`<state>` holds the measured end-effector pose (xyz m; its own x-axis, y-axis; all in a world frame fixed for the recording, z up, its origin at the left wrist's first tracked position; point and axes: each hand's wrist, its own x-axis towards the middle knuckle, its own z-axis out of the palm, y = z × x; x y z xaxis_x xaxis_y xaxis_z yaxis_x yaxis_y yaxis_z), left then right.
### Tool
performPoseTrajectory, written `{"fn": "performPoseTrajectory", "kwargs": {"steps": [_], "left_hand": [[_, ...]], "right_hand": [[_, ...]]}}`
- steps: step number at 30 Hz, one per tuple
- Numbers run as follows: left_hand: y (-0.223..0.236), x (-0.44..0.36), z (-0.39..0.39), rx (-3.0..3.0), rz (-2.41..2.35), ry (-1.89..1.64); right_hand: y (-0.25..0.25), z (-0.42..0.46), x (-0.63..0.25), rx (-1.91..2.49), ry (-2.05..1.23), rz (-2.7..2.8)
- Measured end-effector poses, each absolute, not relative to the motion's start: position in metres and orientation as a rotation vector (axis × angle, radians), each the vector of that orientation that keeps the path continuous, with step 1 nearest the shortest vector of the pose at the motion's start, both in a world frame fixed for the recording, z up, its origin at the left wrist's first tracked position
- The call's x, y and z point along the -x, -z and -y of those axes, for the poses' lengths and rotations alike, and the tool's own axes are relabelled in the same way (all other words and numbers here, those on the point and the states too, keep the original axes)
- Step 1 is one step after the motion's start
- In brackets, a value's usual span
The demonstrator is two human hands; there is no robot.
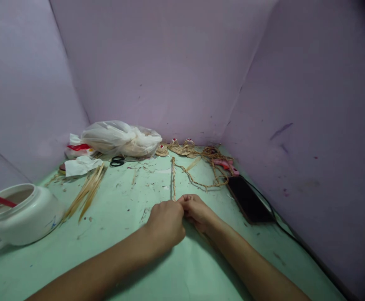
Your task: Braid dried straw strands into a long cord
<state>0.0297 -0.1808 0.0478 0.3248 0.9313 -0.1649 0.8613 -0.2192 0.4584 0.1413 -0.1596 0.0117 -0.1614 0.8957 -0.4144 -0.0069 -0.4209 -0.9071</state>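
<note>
A thin braided straw cord [173,179] runs straight away from me over the green table, its far end at a small knot. My left hand [166,221] is closed in a fist around the near end of the cord. Right beside it, my right hand [196,211] pinches at the same spot with thumb and fingers together. Strands of the cord below the hands are mostly hidden by them. From the knot, another length of braided cord [198,182] loops off to the right towards a tangled heap of cord [212,152].
A white pot [41,213] with a red stick stands at left, near loose straw strips [88,190]. Behind lie tissue [82,166], black-handled scissors [117,161], a plastic bag [120,140] and woven straw pieces [178,148]. A pink glue gun [228,166] and a phone [249,200] are right.
</note>
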Motion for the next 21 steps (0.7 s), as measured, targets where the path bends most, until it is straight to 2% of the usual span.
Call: {"fn": "performPoseTrajectory", "kwargs": {"steps": [3,6,9,14,17,21], "left_hand": [[-0.056,-0.016,0.161,-2.011,-1.511,-0.224],[-0.059,-0.003,0.139,-1.523,-1.523,-0.394],[-0.052,0.000,0.132,-1.208,-1.311,-0.360],[-0.037,-0.007,0.136,-1.157,-1.162,-0.301],[-0.035,-0.011,0.137,-1.313,-1.319,-0.270],[-0.029,-0.016,0.140,-1.422,-1.463,-0.285]], "right_hand": [[-0.012,0.158,-0.145,1.358,-1.723,1.079],[-0.014,0.157,-0.149,1.325,-1.782,1.084],[-0.014,0.157,-0.149,1.266,-1.815,1.045],[-0.010,0.155,-0.150,1.239,-1.776,1.144],[-0.006,0.152,-0.152,1.286,-1.593,1.397],[-0.009,0.159,-0.150,1.516,-1.025,1.834]]}}
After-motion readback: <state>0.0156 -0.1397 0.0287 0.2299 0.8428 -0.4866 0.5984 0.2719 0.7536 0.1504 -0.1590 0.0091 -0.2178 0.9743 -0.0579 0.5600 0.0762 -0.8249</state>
